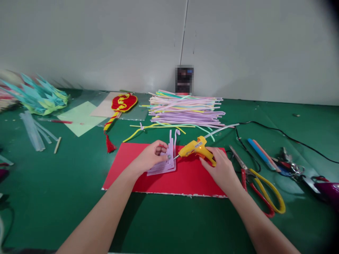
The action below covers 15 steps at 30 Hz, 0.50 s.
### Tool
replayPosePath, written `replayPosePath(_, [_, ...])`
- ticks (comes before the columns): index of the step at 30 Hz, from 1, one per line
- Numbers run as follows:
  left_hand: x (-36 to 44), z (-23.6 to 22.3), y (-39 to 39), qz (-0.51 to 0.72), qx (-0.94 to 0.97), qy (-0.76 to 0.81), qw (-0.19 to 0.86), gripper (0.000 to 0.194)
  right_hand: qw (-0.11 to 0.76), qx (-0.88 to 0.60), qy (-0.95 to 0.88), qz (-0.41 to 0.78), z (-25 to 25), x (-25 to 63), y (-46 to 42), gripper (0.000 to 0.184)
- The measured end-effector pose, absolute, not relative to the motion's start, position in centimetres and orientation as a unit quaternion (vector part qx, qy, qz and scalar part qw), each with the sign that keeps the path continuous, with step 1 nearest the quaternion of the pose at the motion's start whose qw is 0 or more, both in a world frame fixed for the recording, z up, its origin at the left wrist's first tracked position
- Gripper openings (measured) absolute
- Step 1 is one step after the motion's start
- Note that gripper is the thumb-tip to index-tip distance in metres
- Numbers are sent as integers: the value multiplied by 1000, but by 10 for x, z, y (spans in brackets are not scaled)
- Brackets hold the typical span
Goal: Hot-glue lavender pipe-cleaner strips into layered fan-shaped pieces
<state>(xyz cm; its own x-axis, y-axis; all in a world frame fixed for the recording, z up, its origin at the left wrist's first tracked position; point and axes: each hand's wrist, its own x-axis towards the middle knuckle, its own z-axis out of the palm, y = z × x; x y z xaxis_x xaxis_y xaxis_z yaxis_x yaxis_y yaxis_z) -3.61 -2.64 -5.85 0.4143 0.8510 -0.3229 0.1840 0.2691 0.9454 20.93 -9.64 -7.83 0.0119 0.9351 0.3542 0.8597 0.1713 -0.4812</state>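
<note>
My right hand (218, 162) is wrapped round the handle of a yellow hot glue gun (194, 147). A clear glue stick (219, 130) juts from the gun's back end. Its metal nozzle points left, at the edge of a lilac pipe cleaner piece (162, 168) made of bent rows side by side. With fingers curled, my left hand (156, 155) grips that piece near its upper right part. Loose lilac ends stand up at its far side. Below both hands lies a red board (127, 158) with a ragged white front edge.
Behind the board lies a pile of pastel pipe cleaners (185, 109). A red and yellow tasselled fan (124, 103) and a pale green sheet (79, 118) are back left. On the right are scissors (261, 188), keys (295, 169) and a black cord (286, 130).
</note>
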Motion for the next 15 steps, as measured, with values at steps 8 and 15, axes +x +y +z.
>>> replayPosePath(8, [-36, -59, -26, 256, 555, 470, 637, 30, 315, -642, -696, 57, -75, 205, -93, 26])
replayPosePath(15, [-35, -57, -27, 252, 562, 468, 633, 30, 317, -648, -691, 52, -76, 206, -89, 25])
